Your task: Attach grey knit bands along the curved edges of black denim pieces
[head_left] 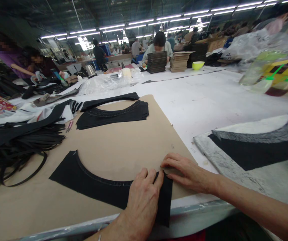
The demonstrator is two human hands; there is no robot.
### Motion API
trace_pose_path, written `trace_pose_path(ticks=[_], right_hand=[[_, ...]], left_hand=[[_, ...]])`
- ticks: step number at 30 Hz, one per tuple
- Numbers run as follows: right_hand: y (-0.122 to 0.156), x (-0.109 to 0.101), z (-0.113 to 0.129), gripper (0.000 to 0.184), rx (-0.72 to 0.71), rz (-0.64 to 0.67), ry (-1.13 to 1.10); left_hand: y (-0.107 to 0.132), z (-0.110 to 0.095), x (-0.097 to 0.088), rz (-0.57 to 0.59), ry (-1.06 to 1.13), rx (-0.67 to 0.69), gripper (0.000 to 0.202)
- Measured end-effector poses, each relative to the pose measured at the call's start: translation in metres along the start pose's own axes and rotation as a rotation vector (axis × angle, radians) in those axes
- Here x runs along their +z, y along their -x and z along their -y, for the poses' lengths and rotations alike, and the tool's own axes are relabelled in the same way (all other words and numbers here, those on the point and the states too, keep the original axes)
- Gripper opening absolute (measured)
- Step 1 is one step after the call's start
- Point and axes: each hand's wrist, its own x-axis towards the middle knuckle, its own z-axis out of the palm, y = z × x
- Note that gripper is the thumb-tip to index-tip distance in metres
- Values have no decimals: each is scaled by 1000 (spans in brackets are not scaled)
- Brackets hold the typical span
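Observation:
A curved black fabric piece lies on brown paper, its concave edge facing away from me and marked with a pale stitched line. My left hand rests on top of it near the right end, fingers lying on the cloth. At the upper right corner, my right hand pinches the edge between thumb and fingers, close to my left index fingertip. The fingertips partly hide that corner. Farther back on the paper is a stack of similar black pieces, with a narrow black piece behind it.
Black strips heap at the left, beside small pink-handled snips. To the right, a grey board carries another black piece with a grey curved band. Bottles with green spouts stand beyond. A co-worker sits behind stacked dark pieces.

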Motion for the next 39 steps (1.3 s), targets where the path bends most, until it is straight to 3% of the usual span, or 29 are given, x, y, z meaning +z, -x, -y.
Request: trace_pose_path(ticks=[7, 10, 15, 21, 25, 28, 33, 36, 39], right_hand=[[0, 3, -2, 20, 10, 6, -16], [1, 3, -5, 23, 45, 9, -55], [0, 3, 8, 25, 53, -51, -60], [3, 24, 30, 42, -72, 11, 205], [6, 38, 26, 50, -103, -31, 349], [8, 41, 22, 51, -135, -61, 423], [14, 46, 16, 59, -200, -92, 604], [17, 49, 17, 62, -216, -119, 703], [15, 49, 22, 57, -242, -125, 743]], left_hand=[[3, -3, 5, -17, -3, -10, 54], [13, 4, 8, -117, 184, -94, 56], [30, 13, 11, -337, 361, -217, 38], [36, 11, 19, -226, 215, -111, 39], [37, 8, 27, -267, 83, -42, 42], [40, 8, 23, -285, 130, -48, 41], [57, 21, 8, -321, 406, -150, 40], [73, 31, 7, -371, 344, -233, 38], [81, 36, 12, -378, 242, -219, 34]])
